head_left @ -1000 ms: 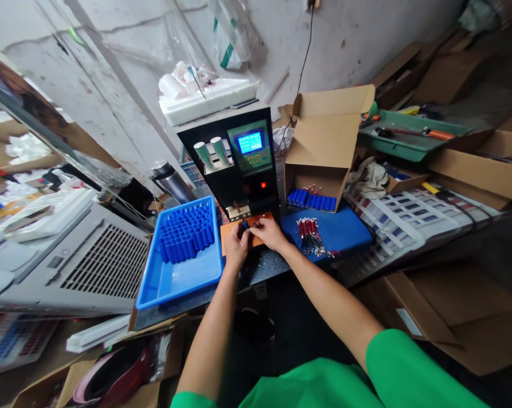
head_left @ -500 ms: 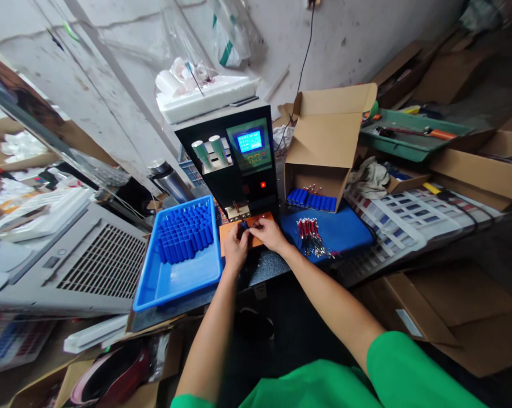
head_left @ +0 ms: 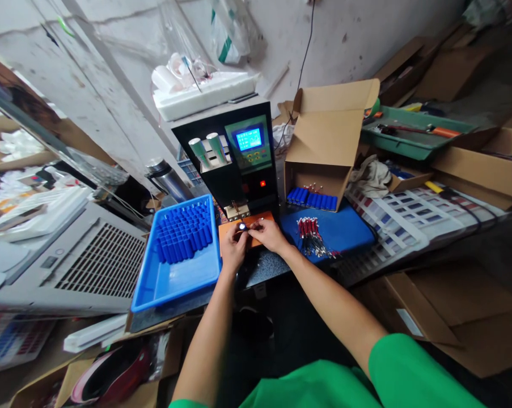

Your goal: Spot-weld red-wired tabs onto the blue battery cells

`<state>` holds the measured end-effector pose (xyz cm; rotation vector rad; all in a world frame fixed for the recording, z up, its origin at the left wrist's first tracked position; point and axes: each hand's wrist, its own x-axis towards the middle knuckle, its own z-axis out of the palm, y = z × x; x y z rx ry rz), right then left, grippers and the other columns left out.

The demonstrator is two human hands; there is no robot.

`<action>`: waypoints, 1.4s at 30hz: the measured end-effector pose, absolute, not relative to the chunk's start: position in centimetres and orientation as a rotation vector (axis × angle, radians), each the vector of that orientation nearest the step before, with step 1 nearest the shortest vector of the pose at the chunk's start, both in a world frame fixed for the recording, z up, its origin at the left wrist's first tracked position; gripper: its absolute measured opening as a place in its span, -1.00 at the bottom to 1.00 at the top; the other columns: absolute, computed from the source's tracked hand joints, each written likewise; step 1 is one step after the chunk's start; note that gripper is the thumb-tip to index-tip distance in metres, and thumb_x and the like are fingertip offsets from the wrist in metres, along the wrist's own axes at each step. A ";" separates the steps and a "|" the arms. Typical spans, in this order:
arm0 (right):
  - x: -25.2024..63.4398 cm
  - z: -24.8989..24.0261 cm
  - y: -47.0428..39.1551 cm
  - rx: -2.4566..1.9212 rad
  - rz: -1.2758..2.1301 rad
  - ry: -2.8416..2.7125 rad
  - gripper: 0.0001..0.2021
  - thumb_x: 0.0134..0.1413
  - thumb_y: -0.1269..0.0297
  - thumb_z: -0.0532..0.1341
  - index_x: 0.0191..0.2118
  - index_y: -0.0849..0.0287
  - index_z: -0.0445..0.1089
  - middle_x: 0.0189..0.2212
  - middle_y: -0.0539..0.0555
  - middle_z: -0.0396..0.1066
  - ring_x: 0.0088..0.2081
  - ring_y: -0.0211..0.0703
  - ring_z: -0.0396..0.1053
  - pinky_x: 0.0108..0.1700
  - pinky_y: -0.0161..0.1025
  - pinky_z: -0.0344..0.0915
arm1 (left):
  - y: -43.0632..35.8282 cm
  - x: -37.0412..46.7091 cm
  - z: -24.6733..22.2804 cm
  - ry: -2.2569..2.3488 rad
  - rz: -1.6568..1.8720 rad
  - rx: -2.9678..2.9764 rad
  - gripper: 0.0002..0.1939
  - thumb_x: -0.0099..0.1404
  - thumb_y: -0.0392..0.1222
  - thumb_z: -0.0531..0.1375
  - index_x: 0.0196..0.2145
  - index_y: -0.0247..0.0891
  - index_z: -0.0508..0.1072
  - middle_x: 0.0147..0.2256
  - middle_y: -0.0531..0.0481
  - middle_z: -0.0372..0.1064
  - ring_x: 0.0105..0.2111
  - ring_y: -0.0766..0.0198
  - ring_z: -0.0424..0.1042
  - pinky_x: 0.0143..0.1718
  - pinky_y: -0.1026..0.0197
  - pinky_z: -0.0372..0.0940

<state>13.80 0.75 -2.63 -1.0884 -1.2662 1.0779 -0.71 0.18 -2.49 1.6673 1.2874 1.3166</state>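
Observation:
A cylindrical battery cell (head_left: 242, 226) is gripped in the closed fingers of my left hand (head_left: 232, 250), its bright metal end turned up toward me. My right hand (head_left: 267, 235) is pinched just beside that end; whatever its fingertips hold is too small to make out. Both hands are over an orange plate (head_left: 253, 242), in front of the welding pins (head_left: 237, 211) of a black spot welder (head_left: 221, 184) with a lit screen (head_left: 249, 139). To the left, rows of blue battery cells (head_left: 183, 232) stand in a blue plastic tray (head_left: 216, 243).
A bundle of red and black wire leads (head_left: 310, 235) lies on a blue mat (head_left: 349, 229) to the right. Behind it, an open cardboard box (head_left: 324, 133) holds blue battery packs (head_left: 312, 198). A steel flask (head_left: 170, 180) stands behind the tray.
The battery cell in my left hand has been tipped so its shiny end now faces me. My right hand stays pinched close beside it. The welder's screen display has changed.

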 end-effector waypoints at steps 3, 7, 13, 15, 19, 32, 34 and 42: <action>13.8 -2.6 0.6 -1.072 1.080 -1.268 -0.92 -0.03 0.29 0.33 -0.37 0.16 0.48 -0.31 0.08 0.56 -0.25 -0.10 0.52 -0.12 -0.20 0.45 | 0.1 -0.6 -2.4 1.284 1.308 1.650 -0.69 0.27 -0.04 0.24 -0.08 -0.24 0.51 -0.17 -0.08 0.57 -0.17 0.15 0.58 -0.07 0.12 0.46; 13.8 -2.7 0.5 -1.060 1.080 -1.262 -0.91 -0.03 0.29 0.33 -0.36 0.16 0.49 -0.30 0.09 0.56 -0.24 -0.10 0.53 -0.10 -0.19 0.45 | 0.1 -0.7 -2.6 1.292 1.283 1.651 -0.68 0.29 -0.03 0.22 -0.07 -0.25 0.51 -0.15 -0.10 0.56 -0.14 0.15 0.57 -0.03 0.11 0.45; 13.6 -3.1 0.7 -1.049 1.088 -1.256 -0.89 -0.03 0.27 0.33 -0.35 0.17 0.50 -0.30 0.09 0.56 -0.25 -0.10 0.52 -0.13 -0.20 0.46 | 0.3 -0.9 -3.0 1.297 1.278 1.635 -0.65 0.28 -0.04 0.23 -0.04 -0.26 0.50 -0.12 -0.13 0.56 -0.10 0.12 0.56 -0.01 0.09 0.45; 13.6 -3.3 0.8 -1.043 1.077 -1.261 -0.90 -0.03 0.27 0.32 -0.36 0.17 0.50 -0.29 0.09 0.56 -0.24 -0.10 0.52 -0.14 -0.21 0.45 | 0.2 -0.9 -3.0 1.298 1.274 1.639 -0.66 0.29 -0.04 0.23 -0.04 -0.25 0.50 -0.13 -0.12 0.56 -0.10 0.12 0.56 -0.01 0.08 0.45; 13.5 -3.7 0.9 -1.035 1.068 -1.264 -0.90 -0.02 0.27 0.31 -0.36 0.16 0.49 -0.31 0.08 0.55 -0.25 -0.11 0.52 -0.13 -0.21 0.45 | 0.1 -0.9 -2.8 1.290 1.286 1.637 -0.67 0.29 -0.05 0.23 -0.04 -0.24 0.51 -0.11 -0.12 0.56 -0.09 0.11 0.56 0.02 0.07 0.44; 13.4 -4.3 0.8 -1.039 1.034 -1.292 -0.86 0.01 0.23 0.32 -0.31 0.17 0.49 -0.29 0.12 0.56 -0.23 -0.07 0.54 -0.11 -0.17 0.46 | 0.1 -1.0 -3.0 1.287 1.295 1.622 -0.67 0.29 -0.09 0.22 -0.02 -0.24 0.49 -0.09 -0.14 0.55 -0.09 0.09 0.57 0.02 0.05 0.43; 13.3 -4.3 1.0 -1.045 1.031 -1.285 -0.85 0.00 0.22 0.32 -0.32 0.18 0.49 -0.29 0.13 0.56 -0.24 -0.06 0.55 -0.11 -0.15 0.47 | 0.3 -1.0 -3.1 1.294 1.290 1.635 -0.68 0.29 -0.11 0.21 -0.02 -0.24 0.49 -0.10 -0.14 0.55 -0.09 0.09 0.57 0.03 0.04 0.42; 13.7 -3.3 -1.7 -1.105 1.029 -1.366 -0.60 -0.10 -0.11 0.32 -0.38 0.18 0.51 -0.35 0.19 0.59 -0.30 0.02 0.56 -0.17 -0.09 0.51 | -2.5 -0.5 -2.6 1.388 1.274 1.689 -0.76 0.27 -0.26 0.11 -0.16 -0.26 0.52 -0.23 -0.08 0.54 -0.21 0.18 0.51 -0.07 0.11 0.41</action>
